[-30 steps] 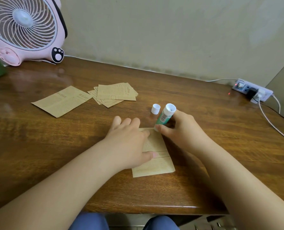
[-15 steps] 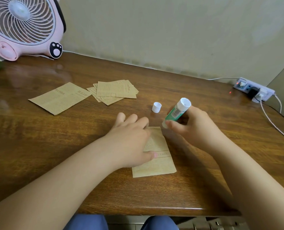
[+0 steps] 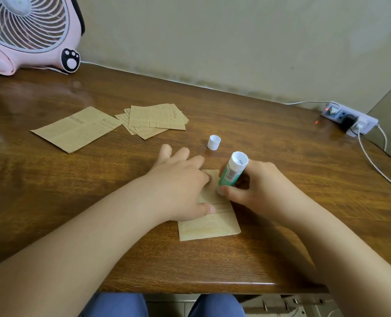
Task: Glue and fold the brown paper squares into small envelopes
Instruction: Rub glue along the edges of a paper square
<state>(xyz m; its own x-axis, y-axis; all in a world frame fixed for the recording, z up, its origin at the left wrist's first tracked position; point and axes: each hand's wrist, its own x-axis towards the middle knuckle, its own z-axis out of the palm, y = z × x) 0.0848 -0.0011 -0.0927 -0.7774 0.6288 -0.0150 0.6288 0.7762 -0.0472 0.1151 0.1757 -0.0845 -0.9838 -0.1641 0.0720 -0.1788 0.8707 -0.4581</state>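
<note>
Pressing flat with our left hand, we pin the brown paper square near the table edge; our right hand grips the glue stick. Paper looks thin, creasable: hold near edges.

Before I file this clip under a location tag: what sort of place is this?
Probably a home desk, not a workshop: a wooden desk against a plain wall, a pink desk fan with a paw print, and a power strip with chargers plugged in.
</note>
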